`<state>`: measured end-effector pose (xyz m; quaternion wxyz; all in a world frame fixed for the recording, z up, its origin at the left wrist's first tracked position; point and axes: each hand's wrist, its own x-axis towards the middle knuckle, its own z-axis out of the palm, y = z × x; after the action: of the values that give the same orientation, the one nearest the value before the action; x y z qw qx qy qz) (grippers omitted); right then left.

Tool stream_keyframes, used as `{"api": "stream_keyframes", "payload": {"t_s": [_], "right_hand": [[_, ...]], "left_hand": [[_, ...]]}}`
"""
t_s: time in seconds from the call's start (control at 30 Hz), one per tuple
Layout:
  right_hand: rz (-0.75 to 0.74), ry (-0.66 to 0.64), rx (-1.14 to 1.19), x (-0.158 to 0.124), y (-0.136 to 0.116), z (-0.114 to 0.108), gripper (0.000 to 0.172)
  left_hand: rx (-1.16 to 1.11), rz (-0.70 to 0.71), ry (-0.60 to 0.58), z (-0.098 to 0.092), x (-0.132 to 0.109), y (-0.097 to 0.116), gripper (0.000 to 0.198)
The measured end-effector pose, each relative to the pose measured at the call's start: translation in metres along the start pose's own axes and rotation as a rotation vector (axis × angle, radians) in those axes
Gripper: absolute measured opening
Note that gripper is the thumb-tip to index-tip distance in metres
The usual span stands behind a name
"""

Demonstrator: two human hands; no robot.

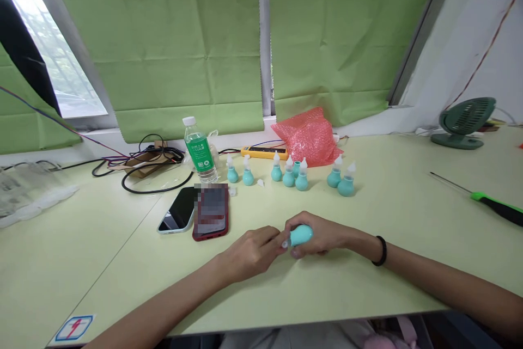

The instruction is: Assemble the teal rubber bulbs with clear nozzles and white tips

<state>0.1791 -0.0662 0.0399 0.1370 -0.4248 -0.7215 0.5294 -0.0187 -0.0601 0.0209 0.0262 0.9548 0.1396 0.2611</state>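
My right hand is closed around a small teal rubber bulb lying sideways just above the pale green table. My left hand pinches the bulb's clear tip with its fingertips. Both hands meet near the table's middle. Behind them stand several more teal bulbs with clear tips, upright in a loose row. A loose clear tip lies among them.
Two phones lie left of my hands. A water bottle, tangled cables, a yellow power strip and a pink bubble-wrap bag sit at the back. A green-handled screwdriver and a fan are at right.
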Motion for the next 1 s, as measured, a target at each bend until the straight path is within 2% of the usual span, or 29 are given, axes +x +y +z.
{"api": "stream_keyframes", "payload": {"t_s": [0.17,0.23,0.33,0.4,0.47,0.53,0.57,0.7,0.83,0.9,1.0], "right_hand": [[0.062,-0.188,0.097,-0.007,-0.008,-0.002,0.031],[0.036,-0.188,0.142,-0.01,-0.007,-0.002,0.03],[-0.089,-0.026,0.176,-0.012,0.0,-0.004,0.029],[-0.16,0.098,0.165,-0.013,0.007,-0.008,0.028],[-0.184,0.166,0.177,-0.014,0.014,-0.013,0.028],[-0.199,0.213,0.228,-0.014,0.019,-0.018,0.028],[-0.211,0.235,0.265,-0.014,0.021,-0.021,0.028],[-0.235,0.278,0.413,-0.014,0.026,-0.027,0.028],[-0.258,0.287,0.451,-0.014,0.027,-0.028,0.024],[-0.264,0.29,0.415,-0.015,0.026,-0.027,0.025],[-0.268,0.376,0.308,-0.016,0.023,-0.024,0.027]], "left_hand": [[0.046,0.07,-0.049,-0.005,0.003,0.011,0.031],[0.034,0.098,-0.064,-0.015,0.006,0.01,0.032],[0.095,0.057,-0.06,-0.035,0.012,-0.007,0.049],[0.237,-0.09,-0.037,-0.047,0.017,-0.028,0.051],[0.455,-0.294,-0.088,-0.051,0.023,-0.051,0.038],[0.612,-0.419,-0.252,-0.047,0.033,-0.071,0.026],[0.618,-0.417,-0.284,-0.042,0.04,-0.079,0.022],[0.592,-0.355,-0.343,-0.008,0.069,-0.094,0.028],[0.559,-0.385,-0.375,0.022,0.09,-0.102,0.021],[0.53,-0.393,-0.36,0.025,0.092,-0.103,0.021],[0.461,-0.369,-0.291,0.012,0.084,-0.092,0.016]]}}
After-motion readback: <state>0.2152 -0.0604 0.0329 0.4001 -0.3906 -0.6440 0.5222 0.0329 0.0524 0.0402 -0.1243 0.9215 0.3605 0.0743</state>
